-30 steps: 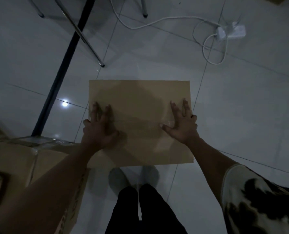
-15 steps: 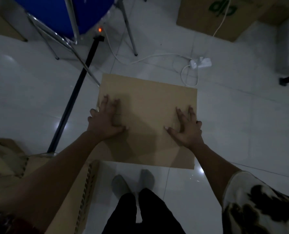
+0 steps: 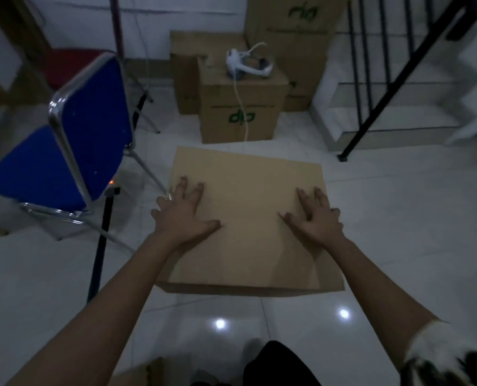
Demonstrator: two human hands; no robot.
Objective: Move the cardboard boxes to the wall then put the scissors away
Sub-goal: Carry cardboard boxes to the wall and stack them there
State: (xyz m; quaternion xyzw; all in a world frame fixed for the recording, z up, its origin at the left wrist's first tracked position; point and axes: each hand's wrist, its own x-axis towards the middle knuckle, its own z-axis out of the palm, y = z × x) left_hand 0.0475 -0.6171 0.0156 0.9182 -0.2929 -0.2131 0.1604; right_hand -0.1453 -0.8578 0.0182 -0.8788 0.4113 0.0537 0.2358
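The plain brown cardboard box [image 3: 248,218] has slid farther across the white tiled floor [image 3: 399,232]. It now lies near the green-printed cardboard boxes [image 3: 238,107] stacked at the far wall, with the blue folding chair [image 3: 87,129] alongside on its left.

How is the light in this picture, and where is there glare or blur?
Head view: dim overall; two small white glare spots lie on the glossy white floor tiles nearer than the plain brown cardboard box. Same head view: the box looks fairly sharp, while the black stair railing and the patterned sleeve at the right edge are smeared.
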